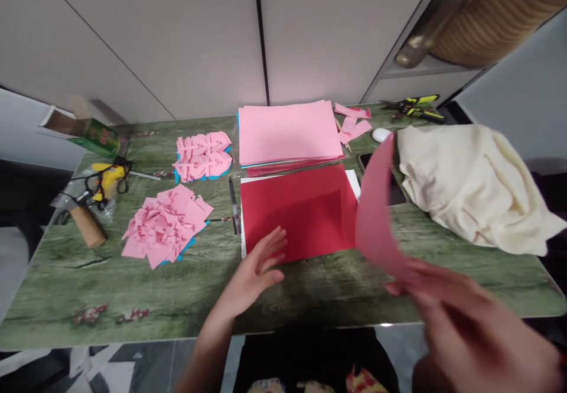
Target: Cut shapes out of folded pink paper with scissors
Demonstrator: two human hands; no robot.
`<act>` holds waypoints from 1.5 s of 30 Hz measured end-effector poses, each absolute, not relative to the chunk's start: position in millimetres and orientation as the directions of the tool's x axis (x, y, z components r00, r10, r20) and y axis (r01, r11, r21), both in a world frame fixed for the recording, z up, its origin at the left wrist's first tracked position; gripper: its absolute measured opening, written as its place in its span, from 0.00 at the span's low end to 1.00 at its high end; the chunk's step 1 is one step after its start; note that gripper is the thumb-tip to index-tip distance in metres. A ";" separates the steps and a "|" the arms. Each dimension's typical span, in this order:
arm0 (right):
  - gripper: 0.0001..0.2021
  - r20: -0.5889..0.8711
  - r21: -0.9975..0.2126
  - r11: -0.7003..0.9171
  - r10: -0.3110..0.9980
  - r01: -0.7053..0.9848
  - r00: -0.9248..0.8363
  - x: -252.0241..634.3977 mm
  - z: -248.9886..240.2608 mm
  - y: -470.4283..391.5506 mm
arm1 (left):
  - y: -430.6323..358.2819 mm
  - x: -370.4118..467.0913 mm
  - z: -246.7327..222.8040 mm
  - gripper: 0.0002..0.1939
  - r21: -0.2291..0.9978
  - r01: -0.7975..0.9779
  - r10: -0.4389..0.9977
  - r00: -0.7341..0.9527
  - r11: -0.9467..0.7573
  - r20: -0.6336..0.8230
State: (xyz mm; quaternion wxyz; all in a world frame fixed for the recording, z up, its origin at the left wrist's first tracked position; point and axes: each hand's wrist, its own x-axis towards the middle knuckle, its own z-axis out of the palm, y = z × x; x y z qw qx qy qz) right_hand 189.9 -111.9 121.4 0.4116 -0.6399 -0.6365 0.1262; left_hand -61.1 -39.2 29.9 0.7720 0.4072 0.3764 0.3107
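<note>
Head view: pink sheet in right grasp, right of the red sheet

The right hand [467,325], lower right of the frame and blurred, grips the pink sheet [376,213] near its lower end between thumb and fingers. The sheet rises, bowed, right of centre; its long axis runs roughly up and down the frame. The red sheet [296,213] lies flat at centre, long axis across the frame, up and left of the right hand. Seen from here, the pink sheet meets its right edge; contact cannot be confirmed.

The left hand [254,275] is nearer the red sheet: bare of any load, fingers extended, thumb apart, fingertips at its lower left edge. Touch cannot be told. Directly above the red sheet lies the pink stack [287,133], its long axis also across.
</note>
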 end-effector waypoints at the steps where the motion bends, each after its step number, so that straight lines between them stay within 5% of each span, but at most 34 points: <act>1: 0.11 0.400 -0.580 0.247 0.916 0.776 0.008 184.1 121.8 -112.1 | -38.2 -61.4 29.8 0.36 0.804 -0.263 0.756 0.575 0.533 -0.313; 4: 0.12 0.292 -0.443 0.423 0.901 0.790 -0.319 159.3 94.4 -99.9 | -35.2 -55.7 22.7 0.38 0.583 -0.455 0.710 0.619 0.673 -0.336; 8: 0.07 0.118 -0.377 0.379 0.925 0.845 -0.362 125.4 30.5 -82.4 | -34.5 -44.7 10.3 0.33 0.500 -0.472 0.686 0.543 0.726 -0.484; 13: 0.07 0.111 -0.672 0.181 0.983 0.718 -0.144 120.3 -0.2 -96.9 | -38.9 -39.0 7.9 0.44 0.597 -0.427 0.733 0.414 0.680 -0.539; 15: 0.08 -0.068 -0.840 -0.051 0.998 0.541 -0.012 125.7 1.4 -105.6 | -40.3 -38.7 9.4 0.45 0.604 -0.436 0.745 0.404 0.667 -0.531; 17: 0.13 -0.401 -0.899 -0.375 0.912 0.226 -0.084 128.8 1.8 -110.8 | -41.2 -39.0 11.5 0.45 0.604 -0.449 0.752 0.402 0.659 -0.522; 20: 0.19 -0.605 -0.684 -0.679 0.732 -0.266 -0.313 124.7 -4.0 -110.8 | -42.4 -40.8 15.1 0.45 0.601 -0.440 0.745 0.423 0.667 -0.516; 23: 0.16 -0.639 -0.603 -0.613 0.754 -0.511 -0.150 115.0 -12.2 -104.1 | -43.2 -44.2 18.1 0.46 0.612 -0.413 0.736 0.437 0.675 -0.517; 27: 0.17 -0.633 -0.694 -0.548 0.774 -0.466 0.032 107.8 -18.1 -94.4 | -43.9 -45.6 19.4 0.48 0.654 -0.388 0.758 0.406 0.649 -0.511; 35: 0.14 -0.589 -0.753 -0.505 0.804 -0.421 0.088 111.5 -19.7 -86.9 | -45.0 -26.2 11.5 0.53 0.822 -0.260 0.862 0.186 0.506 -0.472; 45: 0.12 -0.560 -0.736 -0.344 0.793 -0.583 0.239 150.3 -10.0 -79.5 | -37.8 -41.2 16.9 0.55 0.848 -0.222 0.877 0.143 0.481 -0.460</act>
